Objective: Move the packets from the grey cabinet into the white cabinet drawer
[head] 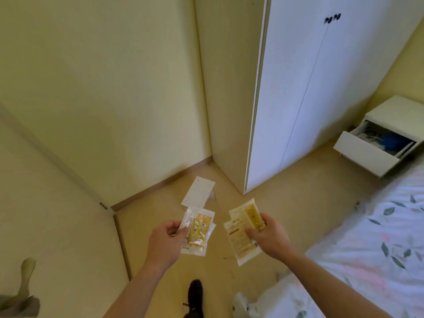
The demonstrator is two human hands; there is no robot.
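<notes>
A tall white wardrobe [298,88] with two dark knobs [332,18] fills the upper right of the view, standing in the corner against a pale yellow wall [103,76]; a door [57,214] of the same pale colour takes up the lower left, with a lever handle [26,274] near the bottom edge; a bed [378,237] with a white leaf-printed cover runs along the lower right; beyond it, to the right of the wardrobe, sits a small white cabinet [394,111], its drawer [367,154] pulled open, with something blue and some pale, tangled items inside, too small to make out. The floor [286,180] is light and bare-looking wood or vinyl; a flat white sheet [198,191] lies on it near the corner; a dark shoe [195,294] shows at the bottom centre.

Both arms reach forward over the floor, well apart from the open drawer; the left hand [164,242] pinches the left edge of clear packets [198,231] with yellow contents between thumb and curled fingers, at least two of them stacked, the lower one peeking out at the right; the right hand [268,237] grips more yellow packets [244,228], thumb pressed on top and fingers curled beneath, with one printed packet fanned out lower and another angled up behind it. The two bundles are held near each other but not touching.
</notes>
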